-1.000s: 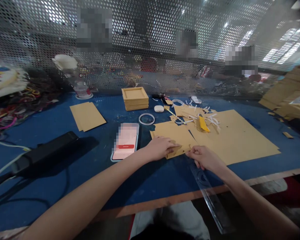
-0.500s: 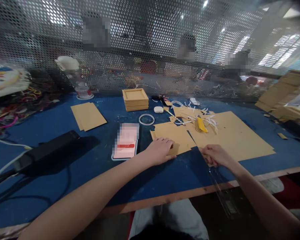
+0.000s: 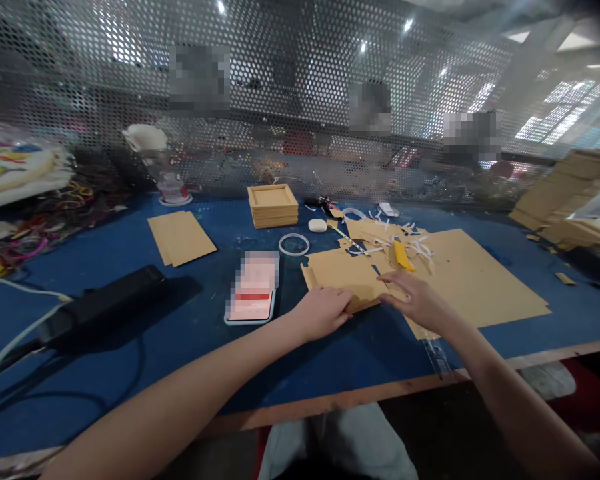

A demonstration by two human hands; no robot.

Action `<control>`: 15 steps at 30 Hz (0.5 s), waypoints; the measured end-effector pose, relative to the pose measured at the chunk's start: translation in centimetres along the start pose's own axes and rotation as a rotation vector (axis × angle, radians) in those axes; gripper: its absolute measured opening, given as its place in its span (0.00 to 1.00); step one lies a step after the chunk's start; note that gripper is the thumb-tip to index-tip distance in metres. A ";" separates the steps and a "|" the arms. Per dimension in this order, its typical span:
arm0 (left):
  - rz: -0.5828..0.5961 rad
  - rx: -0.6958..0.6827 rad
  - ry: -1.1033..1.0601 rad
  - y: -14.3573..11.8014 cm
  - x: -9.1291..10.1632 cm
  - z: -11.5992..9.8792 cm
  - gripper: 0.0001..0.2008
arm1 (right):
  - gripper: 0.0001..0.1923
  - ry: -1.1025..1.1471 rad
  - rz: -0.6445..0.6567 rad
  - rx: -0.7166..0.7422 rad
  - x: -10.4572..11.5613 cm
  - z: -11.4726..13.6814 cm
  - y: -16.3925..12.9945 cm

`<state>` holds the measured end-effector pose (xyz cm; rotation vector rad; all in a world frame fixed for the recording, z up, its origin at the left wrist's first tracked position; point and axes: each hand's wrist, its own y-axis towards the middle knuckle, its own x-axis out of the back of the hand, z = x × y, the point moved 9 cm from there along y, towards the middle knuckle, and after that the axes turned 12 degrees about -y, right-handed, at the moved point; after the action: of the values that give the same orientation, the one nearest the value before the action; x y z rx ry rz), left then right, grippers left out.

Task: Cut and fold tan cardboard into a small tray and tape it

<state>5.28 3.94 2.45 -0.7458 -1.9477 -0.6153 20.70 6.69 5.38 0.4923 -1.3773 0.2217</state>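
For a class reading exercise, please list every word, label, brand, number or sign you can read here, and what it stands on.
No text can be read.
Phone: screen partly pixelated; any wording on the red bar is too blurred.
Bottle: red label, too blurred.
Ruler: any markings too blurred.

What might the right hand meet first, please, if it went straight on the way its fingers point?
The right hand would likely meet the brown sheet by the left hand, at its right edge; depth is unclear, so they may already touch.
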 end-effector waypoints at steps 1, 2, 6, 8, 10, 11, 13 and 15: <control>-0.008 -0.008 0.014 0.0 0.1 -0.2 0.06 | 0.19 0.047 0.061 0.070 -0.7 1.5 -0.1; -0.015 -0.013 0.026 0.0 0.1 -0.3 0.05 | 0.16 0.084 0.111 0.129 -1.2 2.7 -0.3; -0.010 -0.102 0.032 -0.1 0.1 -1.1 0.06 | 0.12 0.104 0.166 0.229 -2.3 4.2 -1.0; -0.001 -0.180 0.024 -0.3 0.0 -1.6 0.08 | 0.12 0.088 0.174 0.250 -2.5 4.1 -1.2; -0.002 -0.224 0.031 -0.5 0.0 -1.8 0.11 | 0.12 0.074 0.189 0.274 -2.5 4.2 -1.3; -0.005 -0.230 0.038 -0.5 0.0 -1.8 0.12 | 0.12 0.064 0.195 0.280 -2.4 4.2 -1.3; -0.004 -0.225 0.045 -0.5 0.0 -1.8 0.13 | 0.12 0.045 0.210 0.295 -2.4 4.4 -1.3; 0.003 -0.197 0.043 -0.4 0.1 -1.6 0.13 | 0.13 0.040 0.222 0.304 -2.4 4.5 -1.0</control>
<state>5.91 2.59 3.17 -0.8499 -1.8641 -0.8230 16.67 4.06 3.35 0.5822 -1.3654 0.6251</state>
